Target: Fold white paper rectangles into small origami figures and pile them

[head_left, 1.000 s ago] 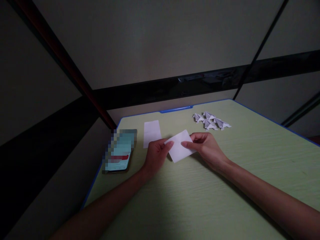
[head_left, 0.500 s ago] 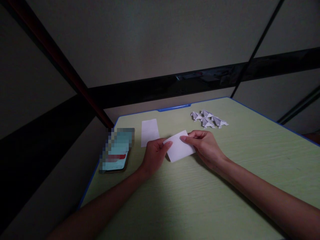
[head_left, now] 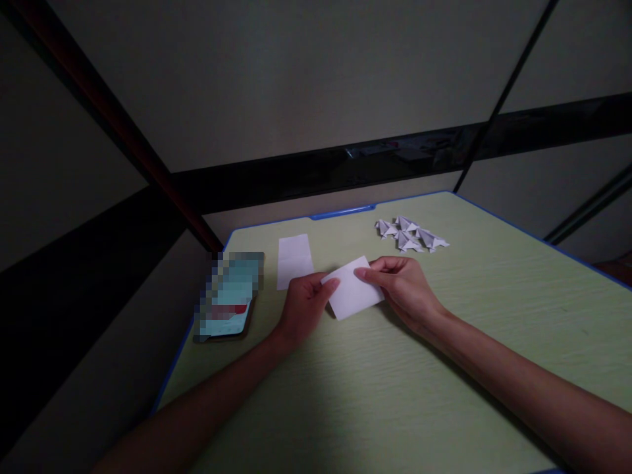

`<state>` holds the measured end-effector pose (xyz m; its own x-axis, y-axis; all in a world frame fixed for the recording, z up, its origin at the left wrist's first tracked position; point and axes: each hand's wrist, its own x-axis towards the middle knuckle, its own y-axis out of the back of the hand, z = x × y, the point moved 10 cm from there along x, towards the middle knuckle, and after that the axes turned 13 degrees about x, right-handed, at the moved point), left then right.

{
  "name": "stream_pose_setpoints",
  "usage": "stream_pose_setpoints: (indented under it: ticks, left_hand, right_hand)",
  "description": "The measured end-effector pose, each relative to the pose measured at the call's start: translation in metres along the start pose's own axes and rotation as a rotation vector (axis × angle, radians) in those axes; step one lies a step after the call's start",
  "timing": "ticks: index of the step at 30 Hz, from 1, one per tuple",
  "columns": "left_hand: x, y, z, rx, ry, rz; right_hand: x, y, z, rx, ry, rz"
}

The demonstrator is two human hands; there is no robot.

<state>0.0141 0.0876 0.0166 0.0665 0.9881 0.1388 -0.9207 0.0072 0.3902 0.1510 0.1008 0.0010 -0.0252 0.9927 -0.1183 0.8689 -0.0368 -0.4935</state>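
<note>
A small white piece of paper (head_left: 353, 293) is held tilted between my two hands, over the middle of the table. My left hand (head_left: 305, 304) pinches its left edge, thumb on top and fingers underneath. At the upper right side, my right hand (head_left: 405, 286) grips it the same way, its thumb lying on the paper's face. Whether the paper is folded or a single layer I cannot tell. Just beyond my left hand a white paper sheet (head_left: 295, 258) with a faint crease across it lies flat, its lower corner hidden by that hand.
Several folded white paper figures (head_left: 407, 234) sit clustered at the back right of the light green table (head_left: 498, 276). A phone (head_left: 230, 296), its screen lit and partly blurred out, lies at the left edge. Behind the table's blue rim stands a panelled cabinet (head_left: 306, 85).
Almost nothing differs. The whole view has shifted very slightly, and both hands keep the same hold on the paper.
</note>
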Motion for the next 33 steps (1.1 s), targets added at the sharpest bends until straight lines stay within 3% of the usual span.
stream_pose_setpoints:
  ticks: [12,33]
  left_hand:
    - [-0.001,0.002,0.003,0.047,-0.019,0.006]
    - [0.001,-0.003,-0.003,0.013,0.009,-0.051]
  right_hand:
    - [0.001,0.003,-0.006,0.106,0.038,0.043]
    - [0.002,0.004,-0.01,0.061,0.082,0.02]
